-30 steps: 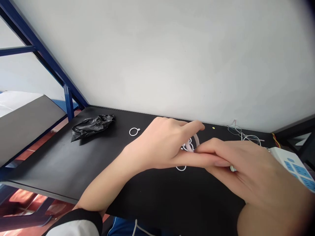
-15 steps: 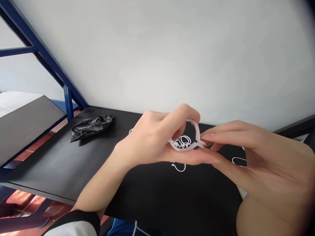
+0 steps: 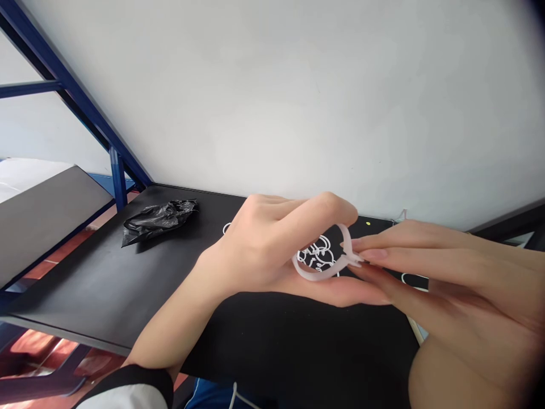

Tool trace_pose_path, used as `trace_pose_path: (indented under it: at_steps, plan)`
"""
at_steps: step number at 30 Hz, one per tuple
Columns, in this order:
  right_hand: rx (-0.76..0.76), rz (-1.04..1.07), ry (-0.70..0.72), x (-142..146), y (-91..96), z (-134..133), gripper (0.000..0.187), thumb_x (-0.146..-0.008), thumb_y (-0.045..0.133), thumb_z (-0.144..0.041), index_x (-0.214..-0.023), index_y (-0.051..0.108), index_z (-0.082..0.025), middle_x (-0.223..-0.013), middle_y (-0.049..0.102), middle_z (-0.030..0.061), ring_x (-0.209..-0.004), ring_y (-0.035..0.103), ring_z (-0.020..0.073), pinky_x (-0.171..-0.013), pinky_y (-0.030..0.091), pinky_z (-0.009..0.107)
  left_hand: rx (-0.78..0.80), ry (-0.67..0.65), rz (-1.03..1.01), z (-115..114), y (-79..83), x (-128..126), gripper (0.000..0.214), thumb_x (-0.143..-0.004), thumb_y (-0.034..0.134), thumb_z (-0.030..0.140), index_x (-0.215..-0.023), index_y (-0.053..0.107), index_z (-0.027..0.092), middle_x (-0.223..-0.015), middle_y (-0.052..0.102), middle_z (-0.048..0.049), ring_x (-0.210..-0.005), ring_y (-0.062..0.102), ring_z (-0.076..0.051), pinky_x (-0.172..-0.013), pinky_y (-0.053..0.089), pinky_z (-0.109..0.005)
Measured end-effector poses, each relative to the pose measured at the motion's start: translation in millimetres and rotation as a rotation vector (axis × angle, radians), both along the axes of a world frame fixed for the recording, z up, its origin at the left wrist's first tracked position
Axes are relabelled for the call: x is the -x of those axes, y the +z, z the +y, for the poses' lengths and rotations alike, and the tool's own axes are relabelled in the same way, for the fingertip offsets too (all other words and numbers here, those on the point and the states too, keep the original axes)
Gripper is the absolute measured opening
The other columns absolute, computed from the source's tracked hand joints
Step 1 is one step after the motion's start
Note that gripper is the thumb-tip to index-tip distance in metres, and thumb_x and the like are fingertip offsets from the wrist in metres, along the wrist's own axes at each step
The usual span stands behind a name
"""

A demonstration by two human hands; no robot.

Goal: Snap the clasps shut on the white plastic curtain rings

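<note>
My left hand [image 3: 272,250] curls round a large translucent white plastic loop [image 3: 322,274], thumb below and forefinger above it. Several small white rings [image 3: 318,253] hang bunched inside that loop. From the right, my right hand [image 3: 430,278] pinches the loop's open end [image 3: 352,257] between its fingertips. Both hands hover just above the black table [image 3: 106,278], near its back edge by the wall.
A crumpled black plastic bag [image 3: 159,218] lies at the table's back left. One small white ring [image 3: 227,228] peeks out behind my left hand. More white wire rings [image 3: 411,279] lie to the right. A blue steel frame [image 3: 85,113] rises at the left.
Both hands rose off the table with the loop and its small rings, then sank a little. My right fingers shifted from lying over the left hand to pinching the loop's end.
</note>
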State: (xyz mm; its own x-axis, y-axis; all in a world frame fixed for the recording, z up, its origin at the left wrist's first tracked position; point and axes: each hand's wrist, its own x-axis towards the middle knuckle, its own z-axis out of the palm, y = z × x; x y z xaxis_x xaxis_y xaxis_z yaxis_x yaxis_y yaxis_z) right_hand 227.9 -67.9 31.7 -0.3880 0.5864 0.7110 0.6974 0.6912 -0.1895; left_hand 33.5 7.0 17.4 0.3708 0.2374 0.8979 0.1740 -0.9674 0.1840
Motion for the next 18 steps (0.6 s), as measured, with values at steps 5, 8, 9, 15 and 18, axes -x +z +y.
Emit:
trace_pose_path:
  at_steps: [5, 8, 9, 15, 18]
  plan:
    - [0.037, 0.024, -0.016, -2.1, -0.8, -2.3, 0.032, -0.084, 0.066, -0.008, -0.105, 0.067, -0.032, -0.103, 0.074, -0.0071, -0.083, 0.072, 0.0123, -0.071, 0.061, 0.022, 0.000, 0.054, -0.048, -3.3, -1.4, -1.1, 0.040, -0.074, 0.075, 0.052, -0.084, 0.054, 0.020, -0.052, 0.052, 0.0093, -0.041, 0.046, -0.004, -0.038, 0.036, -0.018]
    - [0.068, 0.010, -0.024, -0.8, 1.6, -4.2, 0.032, -0.084, 0.066, -0.007, -0.104, 0.066, -0.033, -0.104, 0.073, -0.0072, -0.085, 0.071, 0.0125, -0.073, 0.060, 0.023, 0.024, 0.017, -0.032, -3.1, -1.3, -0.4, 0.035, -0.077, 0.074, 0.049, -0.088, 0.056, 0.021, -0.054, 0.055, 0.0088, -0.042, 0.048, -0.005, -0.037, 0.037, -0.019]
    - [0.072, 0.010, -0.026, -0.3, 2.4, -4.6, 0.032, -0.085, 0.065, -0.007, -0.104, 0.066, -0.032, -0.103, 0.073, -0.0071, -0.085, 0.071, 0.0125, -0.073, 0.060, 0.024, 0.031, 0.003, -0.028, -2.6, -1.1, -0.1, 0.034, -0.077, 0.074, 0.047, -0.090, 0.056, 0.021, -0.054, 0.055, 0.0087, -0.042, 0.049, -0.005, -0.037, 0.038, -0.019]
    - [0.068, 0.009, -0.006, 5.4, 2.5, -5.5, 0.028, -0.086, 0.064, -0.006, -0.103, 0.065, -0.028, -0.106, 0.070, -0.0048, -0.083, 0.070, 0.0107, -0.070, 0.060, 0.024, -0.002, 0.014, -0.055, -0.9, -0.3, 2.3, 0.039, -0.070, 0.079, 0.050, -0.081, 0.055, 0.021, -0.053, 0.054, 0.0090, -0.041, 0.044, -0.004, -0.036, 0.036, -0.018]
    - [0.074, 0.091, -0.101, 11.1, 1.2, -8.3, 0.024, -0.089, 0.061, -0.008, -0.097, 0.066, -0.030, -0.106, 0.070, -0.0059, -0.086, 0.069, 0.0115, -0.072, 0.059, 0.026, 0.048, -0.011, 0.014, -2.0, 1.5, 2.9, 0.040, -0.071, 0.078, 0.052, -0.077, 0.053, 0.020, -0.055, 0.056, 0.0072, -0.044, 0.050, -0.006, -0.037, 0.037, -0.020]
